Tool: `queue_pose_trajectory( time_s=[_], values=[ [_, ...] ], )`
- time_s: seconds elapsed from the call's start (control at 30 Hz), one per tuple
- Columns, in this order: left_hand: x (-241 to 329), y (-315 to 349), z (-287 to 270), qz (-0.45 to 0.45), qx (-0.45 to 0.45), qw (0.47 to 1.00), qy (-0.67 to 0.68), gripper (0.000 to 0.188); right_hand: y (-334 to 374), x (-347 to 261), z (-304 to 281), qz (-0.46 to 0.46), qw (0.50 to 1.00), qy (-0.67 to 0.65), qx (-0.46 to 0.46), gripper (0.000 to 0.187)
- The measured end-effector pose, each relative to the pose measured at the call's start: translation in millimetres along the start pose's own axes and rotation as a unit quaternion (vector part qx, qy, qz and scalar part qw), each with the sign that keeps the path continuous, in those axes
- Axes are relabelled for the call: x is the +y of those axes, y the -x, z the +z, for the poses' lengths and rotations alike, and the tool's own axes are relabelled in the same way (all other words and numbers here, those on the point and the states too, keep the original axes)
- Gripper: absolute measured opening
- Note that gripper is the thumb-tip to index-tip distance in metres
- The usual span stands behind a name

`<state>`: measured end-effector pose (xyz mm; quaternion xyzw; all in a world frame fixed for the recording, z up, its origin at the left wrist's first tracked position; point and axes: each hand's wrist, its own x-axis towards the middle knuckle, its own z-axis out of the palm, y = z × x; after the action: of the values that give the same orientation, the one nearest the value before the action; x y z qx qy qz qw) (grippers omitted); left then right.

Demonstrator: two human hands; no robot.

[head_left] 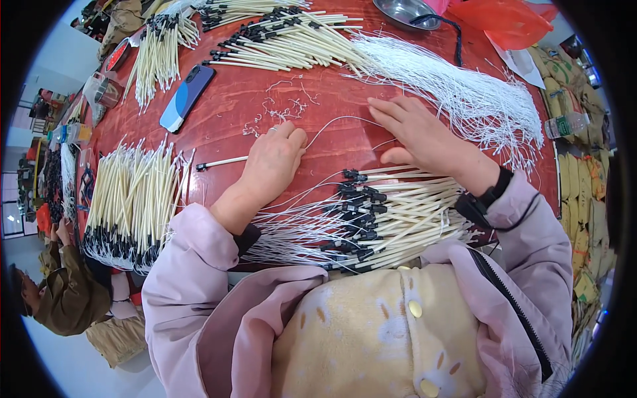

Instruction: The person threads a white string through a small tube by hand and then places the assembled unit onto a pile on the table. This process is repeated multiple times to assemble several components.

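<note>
My left hand (273, 158) is closed around a thin cream stick (229, 161), whose black-capped end points left. From that hand a white cord (338, 119) arcs rightward to the fingers of my right hand (418, 129). The right hand is spread over the table, thumb apart from the fingers, and the cord slips out of sight beneath it. Just below the hands lies a pile of similar cream sticks (411, 205) with black caps and white cords trailing left. Curly white scraps (282, 106) lie beyond my left hand.
On the red table (225, 129) are more stick bundles (133, 192) at left and bunches (285, 40) at the far side. White cords (458, 86) fill the far right, near a metal bowl (406, 13). A phone (188, 98) lies left. Another person (73, 292) sits at far left.
</note>
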<state>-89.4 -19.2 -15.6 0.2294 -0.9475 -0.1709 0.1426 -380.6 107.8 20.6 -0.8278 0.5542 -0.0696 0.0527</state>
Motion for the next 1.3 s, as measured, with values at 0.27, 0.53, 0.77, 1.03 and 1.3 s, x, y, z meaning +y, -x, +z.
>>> queue_pose_trajectory(
  time_s=[0.27, 0.53, 0.77, 1.03, 1.3],
  values=[
    [-2, -5, 5, -0.036, 0.023, 0.999, -0.004, 0.013, -35, -8, 18, -0.066, 0.997, 0.02, -0.037, 0.09],
    [-10, -20, 8, 0.004, 0.032, 0.998, 0.045, 0.014, -24, -10, 12, -0.063, 0.994, -0.009, -0.084, 0.089],
    [-6, -31, 9, 0.044, -0.043, 0.998, 0.029, 0.017, -34, -11, 16, -0.081, 0.995, -0.012, -0.054, 0.081],
    [-6, 10, -9, -0.04, 0.061, 0.997, 0.001, 0.016, 15, 23, -2, 0.003, 1.0, 0.004, -0.024, 0.084],
    [-11, 16, -10, -0.056, 0.002, 0.998, -0.038, 0.013, 31, 11, 3, -0.025, 0.999, -0.013, -0.037, 0.085]
  ],
)
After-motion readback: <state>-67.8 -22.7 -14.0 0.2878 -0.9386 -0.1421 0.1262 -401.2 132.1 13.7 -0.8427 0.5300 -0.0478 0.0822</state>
